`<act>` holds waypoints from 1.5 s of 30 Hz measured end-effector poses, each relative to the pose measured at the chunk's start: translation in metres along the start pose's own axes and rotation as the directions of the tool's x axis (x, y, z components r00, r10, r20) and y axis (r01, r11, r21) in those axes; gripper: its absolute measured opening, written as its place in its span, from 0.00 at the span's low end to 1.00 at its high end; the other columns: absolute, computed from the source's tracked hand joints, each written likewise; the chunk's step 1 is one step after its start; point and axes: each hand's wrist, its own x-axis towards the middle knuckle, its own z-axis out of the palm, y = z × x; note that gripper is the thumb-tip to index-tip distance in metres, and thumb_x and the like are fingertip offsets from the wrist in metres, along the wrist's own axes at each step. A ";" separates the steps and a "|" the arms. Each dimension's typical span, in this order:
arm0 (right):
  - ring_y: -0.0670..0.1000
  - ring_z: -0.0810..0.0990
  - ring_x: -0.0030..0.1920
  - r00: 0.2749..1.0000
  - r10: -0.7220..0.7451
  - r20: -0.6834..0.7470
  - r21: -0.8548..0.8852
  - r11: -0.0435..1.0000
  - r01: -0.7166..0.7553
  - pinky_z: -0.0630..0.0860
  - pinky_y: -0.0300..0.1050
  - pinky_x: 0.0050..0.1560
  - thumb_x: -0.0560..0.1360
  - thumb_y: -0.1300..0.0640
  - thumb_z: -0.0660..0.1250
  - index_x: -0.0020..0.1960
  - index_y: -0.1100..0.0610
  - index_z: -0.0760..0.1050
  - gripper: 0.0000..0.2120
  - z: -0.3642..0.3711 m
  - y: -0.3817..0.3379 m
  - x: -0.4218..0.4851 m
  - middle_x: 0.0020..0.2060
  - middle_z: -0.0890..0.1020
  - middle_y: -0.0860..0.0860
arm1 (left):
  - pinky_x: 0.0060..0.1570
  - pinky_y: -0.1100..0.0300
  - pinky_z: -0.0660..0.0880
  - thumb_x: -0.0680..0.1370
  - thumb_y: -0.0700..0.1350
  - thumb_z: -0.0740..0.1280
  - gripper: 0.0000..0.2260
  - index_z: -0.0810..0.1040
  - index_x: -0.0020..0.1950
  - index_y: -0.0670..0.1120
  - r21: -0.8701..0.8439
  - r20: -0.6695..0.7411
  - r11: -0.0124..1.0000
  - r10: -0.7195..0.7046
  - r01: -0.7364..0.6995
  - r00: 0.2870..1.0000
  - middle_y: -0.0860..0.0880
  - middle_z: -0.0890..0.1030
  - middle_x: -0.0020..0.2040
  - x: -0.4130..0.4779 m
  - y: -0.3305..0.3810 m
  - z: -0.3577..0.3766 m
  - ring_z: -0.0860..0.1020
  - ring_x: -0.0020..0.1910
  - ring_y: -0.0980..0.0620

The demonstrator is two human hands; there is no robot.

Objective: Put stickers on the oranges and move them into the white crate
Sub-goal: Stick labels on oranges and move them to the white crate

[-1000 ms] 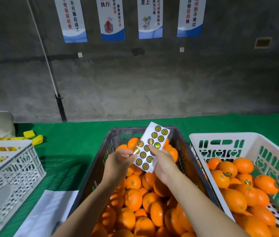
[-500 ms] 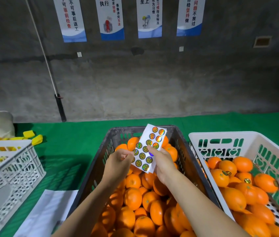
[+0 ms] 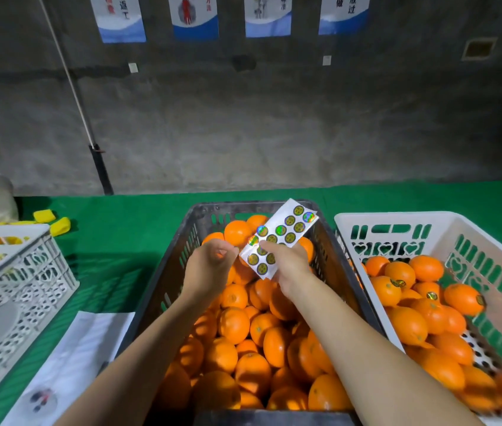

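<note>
A dark grey crate [image 3: 163, 287] in front of me is full of bare oranges [image 3: 233, 324]. To its right a white crate [image 3: 363, 219] holds several oranges, some with round stickers [image 3: 431, 296]. My right hand [image 3: 289, 265] holds a white sticker sheet [image 3: 280, 238] with several shiny round stickers above the grey crate. My left hand [image 3: 209, 269] is just left of the sheet, its thumb and fingertips pinched together at the sheet's left edge. Whether a sticker sits between those fingertips is too small to tell.
A green cloth [image 3: 114, 241] covers the table. A white lattice crate [image 3: 6, 299] stands at the left, with yellow pieces [image 3: 59, 226] behind it. White paper [image 3: 71, 364] lies at the near left. A grey wall with posters rises behind the table.
The sticker sheet has tilted further to the right in my right hand. My left hand's fingertips stay at its left edge. The camera has dipped slightly.
</note>
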 end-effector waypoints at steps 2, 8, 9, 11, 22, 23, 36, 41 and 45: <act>0.59 0.85 0.49 0.996 0.000 -0.094 0.039 0.999 0.004 0.81 0.49 0.41 0.74 0.67 0.72 0.59 0.60 0.79 0.15 -0.004 -0.002 0.004 0.51 0.85 0.58 | 0.40 0.59 0.76 0.79 0.49 0.68 0.10 0.82 0.42 0.45 -0.029 -0.015 0.999 -0.013 0.013 1.000 0.48 0.84 0.39 0.002 -0.002 0.001 0.80 0.40 0.55; 0.54 0.84 0.47 0.938 -0.177 -0.297 -0.002 0.983 0.185 0.78 0.44 0.42 0.74 0.68 0.69 0.56 0.57 0.78 0.13 -0.012 -0.019 0.012 0.52 0.84 0.55 | 0.47 0.60 0.78 0.75 0.41 0.73 0.03 0.85 0.41 0.46 -0.179 0.481 0.983 0.119 -0.036 0.868 0.53 0.85 0.40 -0.007 -0.001 0.013 0.82 0.43 0.59; 0.51 0.83 0.45 0.931 -0.209 -0.299 -0.033 0.977 0.209 0.77 0.42 0.39 0.75 0.68 0.68 0.55 0.56 0.78 0.12 -0.013 -0.021 0.012 0.51 0.84 0.54 | 0.47 0.61 0.79 0.74 0.42 0.75 0.02 0.85 0.41 0.48 -0.201 0.561 0.980 0.120 -0.006 0.819 0.55 0.85 0.40 -0.013 0.000 0.019 0.83 0.43 0.59; 0.47 0.82 0.44 0.922 -0.234 -0.308 -0.064 0.972 0.225 0.76 0.41 0.37 0.75 0.67 0.68 0.54 0.54 0.77 0.12 -0.016 -0.024 0.012 0.51 0.84 0.52 | 0.48 0.61 0.79 0.73 0.43 0.76 0.04 0.85 0.41 0.52 -0.244 0.678 0.968 0.128 0.057 0.724 0.54 0.86 0.40 -0.025 0.005 0.030 0.83 0.44 0.58; 0.46 0.83 0.44 0.933 -0.239 -0.268 -0.060 0.971 0.232 0.77 0.38 0.33 0.75 0.65 0.70 0.62 0.55 0.77 0.17 -0.020 -0.030 0.013 0.51 0.84 0.50 | 0.37 0.64 0.75 0.74 0.46 0.75 0.01 0.85 0.44 0.51 -0.372 0.823 0.896 0.199 0.242 0.531 0.49 0.85 0.42 -0.051 0.019 0.058 0.78 0.37 0.55; 0.46 0.83 0.44 0.936 -0.235 -0.262 -0.058 0.972 0.228 0.77 0.38 0.34 0.75 0.65 0.70 0.63 0.55 0.76 0.17 -0.020 -0.030 0.013 0.51 0.84 0.50 | 0.37 0.64 0.75 0.74 0.47 0.75 0.00 0.85 0.44 0.52 -0.377 0.823 0.894 0.204 0.241 0.531 0.49 0.85 0.42 -0.051 0.018 0.059 0.78 0.37 0.55; 0.45 0.83 0.40 0.957 -0.230 -0.178 -0.125 0.970 0.210 0.76 0.37 0.31 0.75 0.64 0.70 0.44 0.48 0.74 0.12 -0.016 -0.026 0.013 0.40 0.82 0.43 | 0.49 0.54 0.80 0.64 0.70 0.75 0.24 0.75 0.56 0.64 -0.240 0.781 0.967 0.139 0.087 0.610 0.61 0.80 0.53 -0.055 0.004 0.066 0.80 0.48 0.58; 0.45 0.83 0.42 0.957 -0.243 -0.158 -0.167 0.962 0.217 0.76 0.36 0.31 0.76 0.64 0.70 0.48 0.48 0.76 0.10 -0.014 -0.024 0.011 0.42 0.83 0.44 | 0.71 0.51 0.68 0.70 0.69 0.69 0.36 0.61 0.75 0.63 -0.180 0.805 0.930 0.326 -0.319 0.496 0.60 0.69 0.73 -0.073 0.035 0.077 0.69 0.71 0.58; 0.50 0.84 0.47 0.951 -0.288 -0.114 -0.271 0.930 0.249 0.81 0.46 0.44 0.76 0.64 0.68 0.53 0.53 0.78 0.10 -0.008 -0.021 0.010 0.49 0.85 0.51 | 0.74 0.47 0.62 0.72 0.69 0.62 0.38 0.59 0.78 0.54 -0.067 0.827 0.882 0.310 -0.466 0.469 0.52 0.65 0.77 -0.074 0.042 0.078 0.64 0.75 0.51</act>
